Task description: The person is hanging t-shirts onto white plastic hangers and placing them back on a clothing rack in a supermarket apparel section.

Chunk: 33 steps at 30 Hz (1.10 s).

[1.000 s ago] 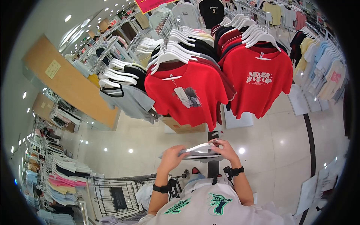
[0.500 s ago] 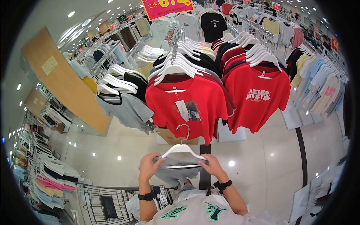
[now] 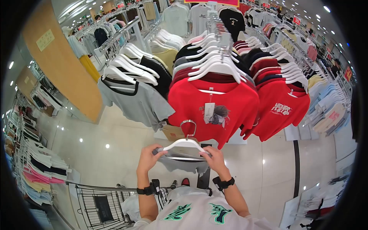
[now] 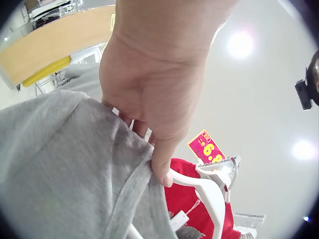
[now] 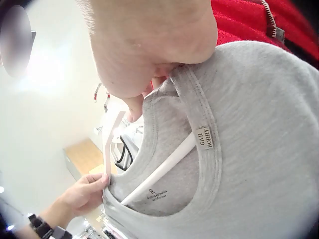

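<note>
A grey T-shirt point(image 3: 184, 165) hangs on a white hanger point(image 3: 186, 143), held out in front of the body with its metal hook point(image 3: 188, 128) pointing up. My left hand point(image 3: 148, 158) grips one shoulder of shirt and hanger; in the left wrist view its thumb point(image 4: 162, 169) presses by the collar, fingers behind the cloth. At the opposite shoulder my right hand point(image 3: 215, 158) pinches the hanger and fabric. The right wrist view shows the neckline with a small label point(image 5: 204, 138) and the hanger's crossbar point(image 5: 162, 167) inside it.
Just ahead stands a rack with red T-shirts point(image 3: 212, 109) on white hangers, a grey dark-collared shirt point(image 3: 132, 101) to its left. A wooden pillar point(image 3: 61, 57) rises at left. A wire shopping cart point(image 3: 101, 207) is by my left side. A cardboard box point(image 3: 172, 132) sits under the rack.
The hanger has tipped from nearly flat to hook up, and the grey shirt's front now shows below it. Both hands have kept their hold. The racks appear closer and further right in view.
</note>
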### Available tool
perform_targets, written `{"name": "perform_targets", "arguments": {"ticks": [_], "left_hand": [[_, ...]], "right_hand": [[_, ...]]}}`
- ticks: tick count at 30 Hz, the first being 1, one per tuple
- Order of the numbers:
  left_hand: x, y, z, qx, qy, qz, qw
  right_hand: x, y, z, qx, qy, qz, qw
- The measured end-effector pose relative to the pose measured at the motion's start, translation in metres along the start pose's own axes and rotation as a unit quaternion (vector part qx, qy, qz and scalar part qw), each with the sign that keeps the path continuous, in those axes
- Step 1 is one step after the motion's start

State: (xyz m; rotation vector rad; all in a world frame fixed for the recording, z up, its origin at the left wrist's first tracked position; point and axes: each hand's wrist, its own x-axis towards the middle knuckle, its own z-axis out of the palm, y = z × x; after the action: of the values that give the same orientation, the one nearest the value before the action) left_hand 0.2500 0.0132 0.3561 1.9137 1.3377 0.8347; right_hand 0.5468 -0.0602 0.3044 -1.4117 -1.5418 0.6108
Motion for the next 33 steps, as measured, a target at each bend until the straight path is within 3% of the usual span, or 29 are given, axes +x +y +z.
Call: {"name": "perform_targets", "arguments": {"ticks": [2,8,16,19,21,26,30,33], "left_hand": [[0.006,-0.023,-0.019,-0.028,0.013,-0.053,0.998],[0.018,-0.074,-0.067,-0.036,0.057,-0.046,0.997],[0.096,-0.017,-0.123,-0.025,0.160,0.081,0.983],[0.140,-0.004,-0.140,-0.018,0.278,0.150,0.949],[0.176,0.007,-0.168,-0.012,0.340,0.182,0.923],[0.231,0.014,-0.215,-0.036,0.315,0.182,0.931],[0.248,-0.018,-0.223,-0.031,0.292,0.142,0.945],[0.261,-0.024,-0.214,-0.072,0.289,0.168,0.940]], "right_hand": [[0.018,-0.013,0.013,-0.006,-0.006,0.008,1.000],[0.065,-0.061,0.052,-0.072,-0.021,-0.027,0.997],[0.180,-0.139,0.100,-0.086,-0.044,-0.097,0.991],[0.217,-0.169,0.115,-0.075,-0.028,-0.096,0.992],[0.247,-0.191,0.130,-0.068,0.018,-0.140,0.988],[0.292,-0.221,0.149,-0.072,0.062,-0.140,0.986],[0.302,-0.219,0.167,-0.086,0.049,-0.117,0.988],[0.309,-0.210,0.169,-0.092,0.038,-0.098,0.990]]}}
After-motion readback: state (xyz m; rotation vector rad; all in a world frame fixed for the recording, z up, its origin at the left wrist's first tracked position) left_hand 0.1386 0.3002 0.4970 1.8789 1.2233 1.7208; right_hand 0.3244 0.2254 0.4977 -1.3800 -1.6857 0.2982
